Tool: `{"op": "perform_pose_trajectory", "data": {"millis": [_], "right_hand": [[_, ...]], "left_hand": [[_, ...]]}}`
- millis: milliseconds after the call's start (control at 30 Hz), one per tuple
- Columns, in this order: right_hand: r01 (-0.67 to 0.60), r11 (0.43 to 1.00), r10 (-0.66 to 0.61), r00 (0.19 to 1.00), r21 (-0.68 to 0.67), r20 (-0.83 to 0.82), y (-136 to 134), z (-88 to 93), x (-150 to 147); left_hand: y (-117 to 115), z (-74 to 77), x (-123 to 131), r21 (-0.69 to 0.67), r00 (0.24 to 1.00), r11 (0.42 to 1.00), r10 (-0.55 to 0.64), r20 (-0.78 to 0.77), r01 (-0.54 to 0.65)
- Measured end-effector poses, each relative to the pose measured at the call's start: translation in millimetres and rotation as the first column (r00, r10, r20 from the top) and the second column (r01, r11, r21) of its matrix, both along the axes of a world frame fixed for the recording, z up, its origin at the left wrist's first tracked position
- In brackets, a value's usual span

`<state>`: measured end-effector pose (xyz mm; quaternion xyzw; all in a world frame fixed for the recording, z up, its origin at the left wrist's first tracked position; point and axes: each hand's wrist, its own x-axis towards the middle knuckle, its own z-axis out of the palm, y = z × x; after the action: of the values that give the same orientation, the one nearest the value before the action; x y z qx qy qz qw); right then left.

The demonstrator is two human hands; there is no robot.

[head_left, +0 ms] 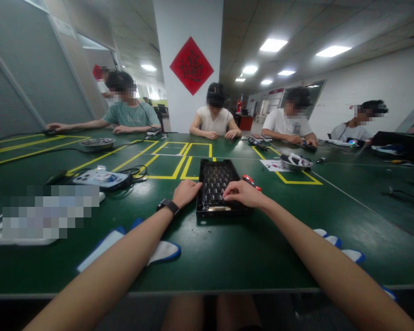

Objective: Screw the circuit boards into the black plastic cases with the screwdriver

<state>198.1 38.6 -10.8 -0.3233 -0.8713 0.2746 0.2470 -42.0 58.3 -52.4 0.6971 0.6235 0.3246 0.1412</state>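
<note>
A shallow black open case lies on the green table in front of me, with rows of small shiny pieces inside and a pale metallic strip along its near end. My left hand, with a dark watch on the wrist, holds the case by its left side. Over the right part of the case, my right hand is closed in a pinch with fingertips down at the pieces. Whatever it pinches is too small to make out. A red-handled tool lies just beyond my right hand, partly hidden by it.
White-and-blue gloves lie under my left forearm, others by my right. At left are a device with cables and a metal bowl. Another bowl stands at right. Several people sit around the table, which has yellow tape.
</note>
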Motion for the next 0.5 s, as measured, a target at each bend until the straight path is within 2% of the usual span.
{"op": "perform_pose_trajectory", "data": {"millis": [100,300,500], "right_hand": [[-0.02,0.997,0.016,0.999,0.079,0.047,-1.2,3.0,0.2],[-0.053,0.994,0.044,0.995,0.1,0.09,-3.6,6.0,-1.1],[-0.089,0.984,0.062,0.984,0.154,0.167,1.9,0.9,1.1]], "left_hand": [[-0.9,1.0,0.2,-0.011,1.0,1.0,0.007,0.017,-0.007],[-1.2,1.5,0.6,-0.013,1.0,1.0,0.007,-0.019,-0.007],[1.7,-0.6,0.0,-0.01,0.998,1.0,0.017,-0.067,-0.017]]}}
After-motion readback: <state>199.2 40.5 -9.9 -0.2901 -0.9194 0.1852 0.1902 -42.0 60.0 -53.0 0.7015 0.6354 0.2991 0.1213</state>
